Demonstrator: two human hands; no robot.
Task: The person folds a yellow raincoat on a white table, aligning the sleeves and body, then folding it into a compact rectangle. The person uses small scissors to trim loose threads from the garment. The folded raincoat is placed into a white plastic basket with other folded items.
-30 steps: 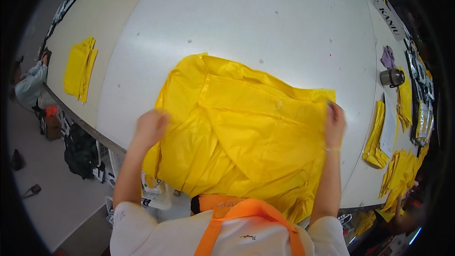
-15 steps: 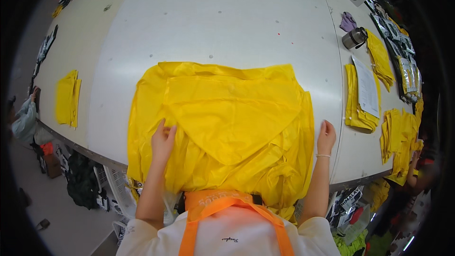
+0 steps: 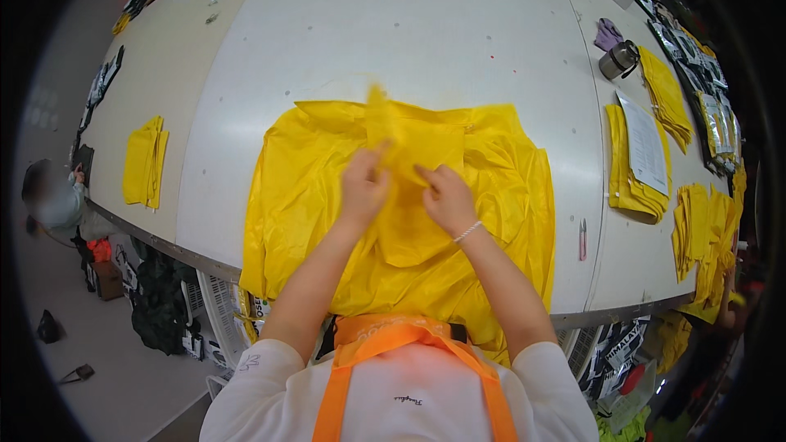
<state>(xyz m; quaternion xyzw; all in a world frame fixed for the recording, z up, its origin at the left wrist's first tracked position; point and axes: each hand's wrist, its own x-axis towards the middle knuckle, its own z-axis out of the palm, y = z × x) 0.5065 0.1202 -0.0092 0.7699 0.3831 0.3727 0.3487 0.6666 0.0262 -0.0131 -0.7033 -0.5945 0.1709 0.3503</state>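
Observation:
A shiny yellow raincoat [image 3: 303, 196] lies spread and rumpled on the table in front of me. Over its middle, both hands work at the hood [image 3: 422, 241], which is bunched and smeared by motion at its upper part. My left hand [image 3: 364, 187] is closed on the left side of this cloth, with a blurred yellow flap rising above its fingers. On the other side my right hand [image 3: 449, 203], a thin bracelet at its wrist, pinches the cloth with its fingertips. The fingertips of both hands are partly blurred.
Pink-handled snips [image 3: 583, 239] lie right of the raincoat. Further right are folded yellow garments [image 3: 629, 188] under a paper sheet [image 3: 643, 143], and a steel flask [image 3: 618, 60]. Another folded yellow garment [image 3: 146, 162] lies left. A person [image 3: 57, 196] is at the table's left edge.
Both hands have come inward from the raincoat's sides to its middle. The hood, flat before, is now gathered and partly lifted. Snips show near where my right hand was.

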